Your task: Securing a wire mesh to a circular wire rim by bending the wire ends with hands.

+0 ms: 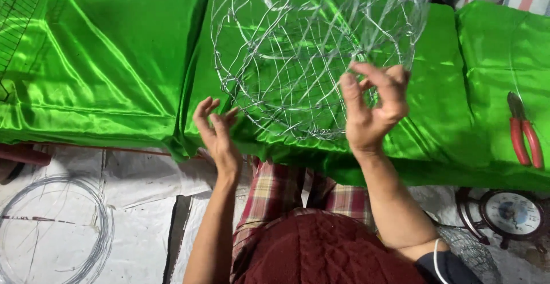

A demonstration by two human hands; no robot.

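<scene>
A round wire mesh basket (298, 49) lies tilted on shiny green cloth (114, 60) that covers a low surface. My right hand (372, 106) is raised at the basket's near right rim, its fingers curled around thin wires there. My left hand (217, 132) is just below the basket's near left edge, fingers apart and holding nothing that I can see. Below the hands are a plaid garment (281, 192) and a dark red knitted top (326, 249).
Red-handled pliers (524, 132) lie on the green cloth at the right. A coil of bare wire (102, 227) rests on white sheeting at the lower left. A round dial clock (514, 213) lies at the lower right. A wire grid (17, 9) shows at the top left.
</scene>
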